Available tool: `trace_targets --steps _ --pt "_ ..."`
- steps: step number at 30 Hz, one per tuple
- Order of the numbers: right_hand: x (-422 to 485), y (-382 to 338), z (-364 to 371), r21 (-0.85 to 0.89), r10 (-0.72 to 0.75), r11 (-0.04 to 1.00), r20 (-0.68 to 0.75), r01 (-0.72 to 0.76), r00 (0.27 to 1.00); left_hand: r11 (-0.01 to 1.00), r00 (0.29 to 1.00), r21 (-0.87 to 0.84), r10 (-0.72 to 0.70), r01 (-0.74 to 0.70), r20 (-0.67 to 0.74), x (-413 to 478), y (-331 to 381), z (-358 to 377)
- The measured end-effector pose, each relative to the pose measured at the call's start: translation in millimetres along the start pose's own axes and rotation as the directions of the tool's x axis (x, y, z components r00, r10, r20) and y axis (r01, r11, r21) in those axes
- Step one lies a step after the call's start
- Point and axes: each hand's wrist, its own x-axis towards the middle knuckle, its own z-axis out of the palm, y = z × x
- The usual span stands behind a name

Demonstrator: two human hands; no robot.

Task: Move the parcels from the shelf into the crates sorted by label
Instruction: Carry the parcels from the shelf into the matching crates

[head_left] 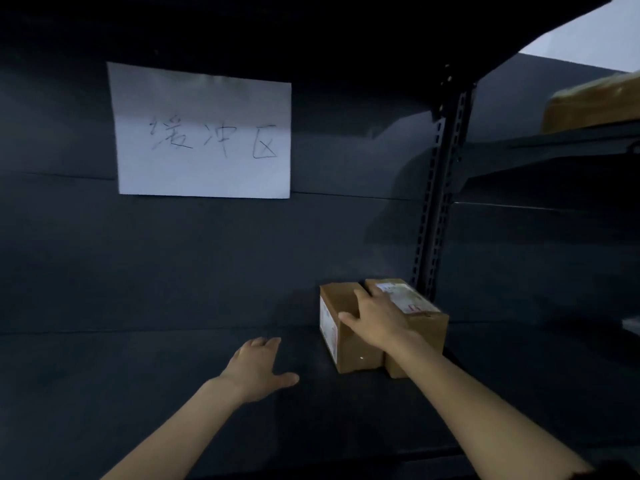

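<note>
Parcels (pixel 349 351), two brown boxes touching side by side, on dark shelf (pixel 173 393) at right, just before perforated post (pixel 436 202). Labels on left box's left side and right box's top. Right hand (pixel 377 320) laid flat across both tops, fingers spread, gripping nothing. Left hand (pixel 258 368) open, holding nothing, low over shelf left of parcels. White handwritten sign (pixel 204 133) on far wall.

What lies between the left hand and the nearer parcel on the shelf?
Only bare dark shelf separates the left hand from the nearer parcel, in the head view.
</note>
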Motion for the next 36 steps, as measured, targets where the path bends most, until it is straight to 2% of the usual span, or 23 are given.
trace_targets --steps 4,7,12,15,18,20,22,24,27,30,33,36 --pt "30.0 -2.3 7.8 -0.012 0.042 0.999 0.100 -0.041 0.994 0.997 0.996 -0.008 -0.077 0.077 -0.045 3.3 -11.0 -2.2" --pt "38.4 -8.0 20.1 -0.107 0.054 0.994 0.184 -0.034 0.981 0.993 0.992 -0.005 -0.120 0.120 -0.037 2.9 -12.7 -0.6" --pt "39.3 -16.9 30.8 -0.141 0.043 0.990 0.189 -0.017 0.981 0.985 0.986 -0.050 -0.168 0.167 -0.022 -1.9 -11.7 -1.0" --pt "36.0 -20.6 28.6 -0.059 0.025 0.998 0.160 -0.015 0.987 0.982 0.983 -0.048 -0.184 0.183 -0.025 -4.2 -12.0 -2.1" --pt "32.0 -25.2 27.7 0.189 0.016 0.981 0.110 -0.037 0.994 0.978 0.980 -0.067 -0.199 0.196 -0.029 -5.7 -12.4 -2.2" --pt "27.5 -29.4 28.5 0.473 0.020 0.879 0.094 -0.063 0.995 0.968 0.974 -0.118 -0.225 0.221 -0.024 -6.8 -11.3 -2.4" --pt "16.7 -34.9 30.4 0.721 0.007 0.689 0.099 -0.076 0.995 0.950 0.969 -0.213 -0.242 0.228 -0.045 -7.9 -10.7 -3.0" --pt "5.2 -38.9 36.5 0.853 -0.006 0.515 0.108 -0.090 0.994 0.911 0.966 -0.351 -0.252 0.215 -0.063 -11.1 -9.8 -3.7" --pt "-9.6 -41.3 52.4 0.931 -0.013 0.341 0.144 -0.131 0.990 0.818 0.960 -0.551 -0.260 0.165 -0.099 -15.4 -13.3 -4.4" --pt "-22.1 -41.3 71.4 0.951 -0.069 0.264 0.186 -0.161 0.980 0.736 0.952 -0.673 -0.255 0.075 -0.172 -21.8 -14.9 -8.9" --pt "-30.4 -40.1 82.6 0.960 -0.191 0.226 0.212 -0.168 0.958 0.666 0.940 -0.746 -0.272 0.030 -0.204 -29.3 -14.2 -13.1" --pt "-31.9 -40.5 84.3 0.957 -0.249 0.261 0.191 -0.124 0.950 0.638 0.948 -0.770 -0.253 0.014 -0.192 -33.9 -13.9 -9.7"
